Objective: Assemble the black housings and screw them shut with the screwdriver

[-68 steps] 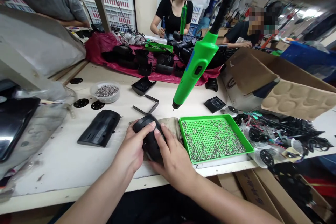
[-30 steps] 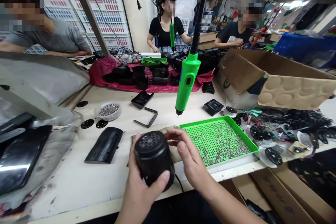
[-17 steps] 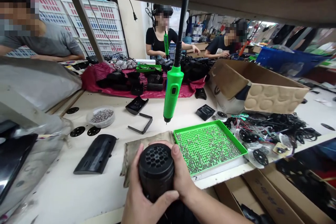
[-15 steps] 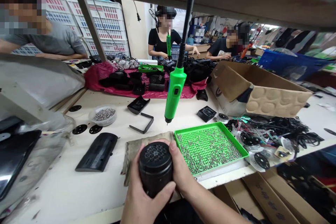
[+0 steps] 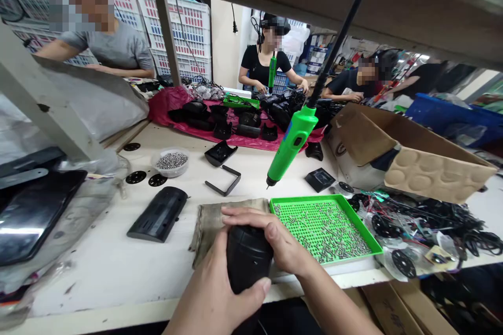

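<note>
Both hands hold a black plastic cylindrical housing [image 5: 248,256] near the bench's front edge. My left hand [image 5: 220,277] wraps around its left side, thumb across the near face. My right hand [image 5: 275,235] grips the top and right side, its fingers lying over the upper end and covering it. Beneath and beyond the housing lies a brown cloth-like pad [image 5: 208,220]. A green electric screwdriver [image 5: 293,146] hangs at a slant above the bench, touched by neither hand. Right of my hands sits a green perforated tray [image 5: 326,227] of small screws.
A bowl of small metal parts [image 5: 171,162], a curved black cover [image 5: 159,214] and a black U-shaped bracket [image 5: 223,182] lie to the left. At right are a cardboard box [image 5: 393,141] and tangled wires [image 5: 424,214]. Several people work beyond.
The housing has tilted, so its grille end no longer shows. My right hand's fingers have moved over its top. The view has shifted, and the screwdriver now hangs more slanted.
</note>
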### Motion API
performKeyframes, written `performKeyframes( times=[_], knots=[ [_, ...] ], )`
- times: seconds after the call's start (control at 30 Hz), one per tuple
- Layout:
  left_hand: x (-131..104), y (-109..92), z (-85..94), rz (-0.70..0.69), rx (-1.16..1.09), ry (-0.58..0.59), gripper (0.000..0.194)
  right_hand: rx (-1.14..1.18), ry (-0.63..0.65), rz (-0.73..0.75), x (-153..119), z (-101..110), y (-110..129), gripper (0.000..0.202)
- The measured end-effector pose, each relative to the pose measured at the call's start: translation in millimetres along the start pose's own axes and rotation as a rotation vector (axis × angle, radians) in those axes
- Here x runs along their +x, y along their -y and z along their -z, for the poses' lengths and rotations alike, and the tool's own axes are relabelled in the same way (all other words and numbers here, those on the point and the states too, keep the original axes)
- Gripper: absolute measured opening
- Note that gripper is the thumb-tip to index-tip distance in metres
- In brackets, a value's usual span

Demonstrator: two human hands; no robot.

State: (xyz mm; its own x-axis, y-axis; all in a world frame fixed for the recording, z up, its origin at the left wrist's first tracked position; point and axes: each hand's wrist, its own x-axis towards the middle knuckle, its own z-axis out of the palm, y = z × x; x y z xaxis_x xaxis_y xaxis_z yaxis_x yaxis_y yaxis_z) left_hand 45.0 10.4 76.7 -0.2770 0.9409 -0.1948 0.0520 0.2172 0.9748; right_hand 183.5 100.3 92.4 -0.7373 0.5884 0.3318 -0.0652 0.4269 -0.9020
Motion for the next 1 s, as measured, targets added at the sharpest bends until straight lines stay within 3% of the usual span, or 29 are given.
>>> performKeyframes(
  times=[0.1,0.27,0.47,0.57,0.63,0.7,0.77,0.87,1.0],
  knots=[
    [-2,4,-4.5,-0.056,0.024,-0.005,0.070,0.041,0.019,0.019,1,-1,1,0.066],
    [-5,6,-17.1,-0.072,-0.010,-0.120,0.069,0.139,-0.110,-0.070,5,-7,-1,0.050],
    [2,-1,-9.4,-0.006,-0.089,-0.023,0.066,0.039,-0.172,-0.211,13,-14,-2,0.041],
    [1,2,11.9,0.154,-0.311,0.002,0.062,-0.092,-0.186,-0.188,24,-6,5,0.033],
    [-1,12,30.9,0.377,-0.477,-0.102,0.069,-0.229,-0.190,-0.170,30,6,8,0.026],
    [-2,25,49.1,0.465,-0.616,-0.246,0.072,-0.507,-0.101,-0.194,30,18,7,0.019],
    [-1,37,61.7,0.441,-0.693,-0.349,0.072,-0.791,0.070,-0.237,23,24,2,0.017],
    [5,45,65.3,0.400,-0.755,-0.321,0.073,-0.983,0.260,-0.257,7,19,-10,0.014],
    [18,44,49.4,0.391,-0.836,-0.230,0.073,-1.092,0.370,-0.246,-9,5,-20,0.007]
  ],
)
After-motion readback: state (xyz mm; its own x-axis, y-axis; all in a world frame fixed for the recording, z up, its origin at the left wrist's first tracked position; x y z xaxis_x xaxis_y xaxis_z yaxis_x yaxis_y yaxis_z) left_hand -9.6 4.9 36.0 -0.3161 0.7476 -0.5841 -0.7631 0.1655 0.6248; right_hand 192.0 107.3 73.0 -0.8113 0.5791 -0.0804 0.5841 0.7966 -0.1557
